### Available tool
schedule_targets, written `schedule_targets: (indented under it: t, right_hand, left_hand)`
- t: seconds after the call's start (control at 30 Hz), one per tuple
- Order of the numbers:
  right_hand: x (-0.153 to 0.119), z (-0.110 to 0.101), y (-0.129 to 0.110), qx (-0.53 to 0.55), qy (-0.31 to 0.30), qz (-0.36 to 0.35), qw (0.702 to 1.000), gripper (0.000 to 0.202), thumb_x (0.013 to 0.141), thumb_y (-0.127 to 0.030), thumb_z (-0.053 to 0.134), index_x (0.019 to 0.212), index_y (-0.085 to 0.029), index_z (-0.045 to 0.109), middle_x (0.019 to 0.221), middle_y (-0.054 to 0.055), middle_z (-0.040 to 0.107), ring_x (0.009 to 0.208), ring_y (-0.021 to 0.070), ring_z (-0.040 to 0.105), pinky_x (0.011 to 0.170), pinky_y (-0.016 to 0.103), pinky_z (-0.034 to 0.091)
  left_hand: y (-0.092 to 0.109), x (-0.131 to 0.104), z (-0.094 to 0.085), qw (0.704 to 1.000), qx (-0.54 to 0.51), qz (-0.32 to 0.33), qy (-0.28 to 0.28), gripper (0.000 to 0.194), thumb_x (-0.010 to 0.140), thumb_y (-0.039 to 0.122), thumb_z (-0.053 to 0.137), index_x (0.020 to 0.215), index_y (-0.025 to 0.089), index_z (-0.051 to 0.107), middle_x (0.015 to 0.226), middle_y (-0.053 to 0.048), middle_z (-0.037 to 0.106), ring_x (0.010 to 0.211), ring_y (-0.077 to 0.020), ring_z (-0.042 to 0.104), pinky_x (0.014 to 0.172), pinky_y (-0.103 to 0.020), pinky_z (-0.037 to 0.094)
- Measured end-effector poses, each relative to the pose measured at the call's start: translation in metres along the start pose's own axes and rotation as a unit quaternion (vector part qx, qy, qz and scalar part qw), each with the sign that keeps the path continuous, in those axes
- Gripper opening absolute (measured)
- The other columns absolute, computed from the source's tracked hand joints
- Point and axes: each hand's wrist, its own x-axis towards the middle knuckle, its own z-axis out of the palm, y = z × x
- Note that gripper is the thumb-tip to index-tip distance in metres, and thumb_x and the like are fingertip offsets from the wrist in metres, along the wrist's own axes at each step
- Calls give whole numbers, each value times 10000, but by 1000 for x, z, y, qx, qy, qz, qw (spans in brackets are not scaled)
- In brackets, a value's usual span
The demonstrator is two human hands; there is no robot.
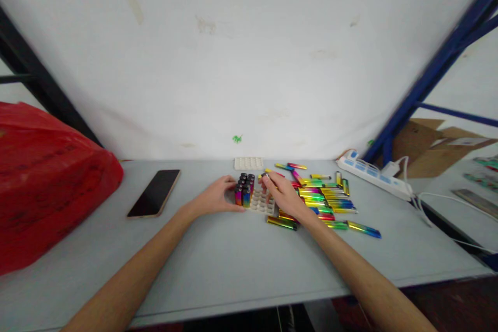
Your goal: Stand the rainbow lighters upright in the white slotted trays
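Observation:
A white tray with round pockets (261, 202) lies on the table, and several lighters with black tops (246, 196) stand upright in its left part. My left hand (218, 195) is at the tray's left edge, thumb and fingers apart around that side, holding nothing. Over the tray's right half, my right hand (282, 192) pinches a lighter (265, 175), of which only the dark top shows between the fingertips. To the right, many shiny coloured lighters (322, 197) lie loose on the table, partly hidden by my right hand.
A second white tray (248, 163) lies by the wall. On the left are a phone (154, 193) and a red bag (54, 181). A white power strip (373, 175) with cables sits at the right, near blue rack posts and a cardboard box (431, 145).

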Motion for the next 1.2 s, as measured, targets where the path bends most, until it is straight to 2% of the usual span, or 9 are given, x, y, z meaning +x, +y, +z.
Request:
schedule_targets:
  t: [0.1, 0.27, 0.43, 0.6, 0.67, 0.77, 0.9, 1.03, 1.2]
  right_hand:
    - [3, -4, 2, -102, 19, -46, 993, 501, 1084, -619, 365, 802, -241, 534, 850, 54, 596, 840, 226, 578, 766, 335, 428]
    - [7, -6, 14, -163, 24, -15, 986, 444, 1097, -580, 377, 824, -249, 492, 766, 37, 618, 731, 221, 569, 704, 331, 399]
    - [8, -1, 23, -190, -19, -41, 981, 376, 1115, -517, 386, 926, -235, 548, 895, 84, 687, 844, 244, 635, 762, 337, 438]
    - [12, 3, 19, -258, -57, -57, 963, 298, 1106, -420, 473, 960, -205, 620, 953, 112, 704, 900, 255, 646, 820, 352, 459]
    - [14, -2, 17, -259, -63, -70, 961, 285, 1094, -425, 509, 1001, -196, 653, 973, 110, 710, 936, 259, 649, 854, 358, 465]
    - [14, -17, 19, -228, -30, -75, 970, 311, 1108, -430, 472, 1108, -201, 684, 1037, 100, 725, 997, 248, 654, 913, 356, 467]
    - [14, -38, 36, -290, 2, -45, 956, 302, 1101, -351, 484, 1056, -193, 738, 1053, 126, 727, 1016, 269, 640, 956, 391, 465]
    - [18, -40, 48, -362, -19, -17, 932, 210, 1022, -335, 642, 1087, -190, 780, 1103, 145, 717, 1055, 287, 634, 991, 413, 465]
    - [35, -38, 46, -395, -83, -6, 915, 245, 1032, -328, 626, 1114, -181, 804, 1092, 140, 738, 1042, 272, 666, 957, 377, 469]
  left_hand:
    - [0, 0, 0, 1000, -3, 0, 0, 647, 622, 663, 906, 1040, 187, 774, 1144, -109, 708, 1070, -341, 667, 972, -421, 540]
    - [0, 0, 1, 1000, -3, -1, 1, 644, 629, 642, 912, 1047, 173, 771, 1148, -117, 706, 1075, -341, 668, 985, -428, 538]
    - [2, 0, 0, 1000, 0, -6, -1, 667, 628, 657, 907, 1066, 174, 769, 1163, -118, 702, 1078, -339, 667, 981, -426, 541]
    - [2, 0, 0, 1000, 1, 4, 2, 644, 640, 649, 901, 1065, 182, 776, 1152, -113, 710, 1067, -332, 667, 979, -426, 540]
    - [2, 0, 0, 1000, 1, 7, 7, 639, 635, 658, 901, 1056, 193, 780, 1144, -109, 715, 1062, -335, 667, 973, -430, 545]
    - [2, 0, 0, 1000, 1, 9, 10, 643, 630, 673, 896, 1053, 203, 780, 1132, -100, 721, 1057, -332, 672, 977, -426, 547]
    - [2, 0, 0, 1000, 1, 5, 9, 675, 622, 679, 901, 1072, 191, 775, 1162, -116, 716, 1074, -336, 675, 993, -420, 543]
    - [3, 0, -1, 1000, 1, -1, 5, 653, 622, 658, 908, 1061, 191, 779, 1165, -123, 718, 1069, -339, 676, 990, -422, 542]
    - [3, 0, -1, 1000, 0, 3, 4, 632, 627, 642, 910, 1038, 182, 779, 1136, -112, 720, 1045, -322, 668, 978, -420, 539]
